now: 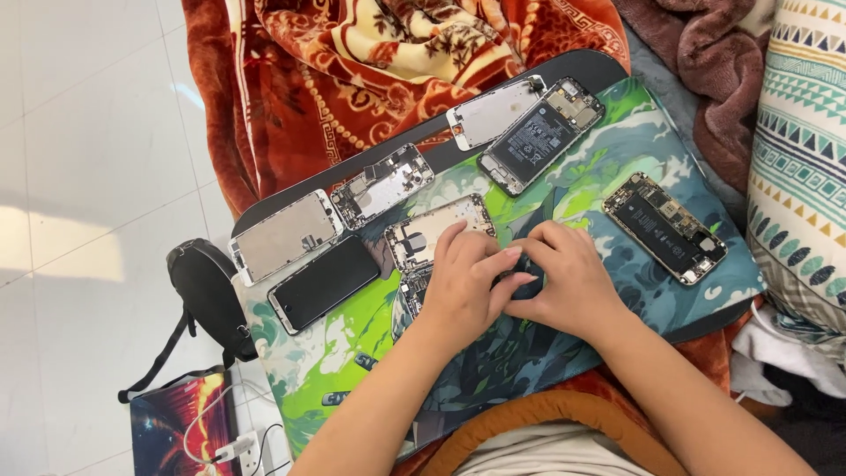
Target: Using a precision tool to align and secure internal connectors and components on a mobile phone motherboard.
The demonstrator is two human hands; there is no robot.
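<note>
Two hands, left hand [463, 282] and right hand [564, 280], fingers clenched over small dark part [526, 267], mostly hidden; opened phone [438, 231] half covered

Both bare forearms enter from the lower edge and converge over the green mat [352, 353], the landmark for all positions given here. The left hand [465, 278] lies palm down near the mat's centre, fingers curled and pressed together. The right hand [568, 282] sits just beside it, toward the mat's right half, fingertips touching those of the left.
</note>
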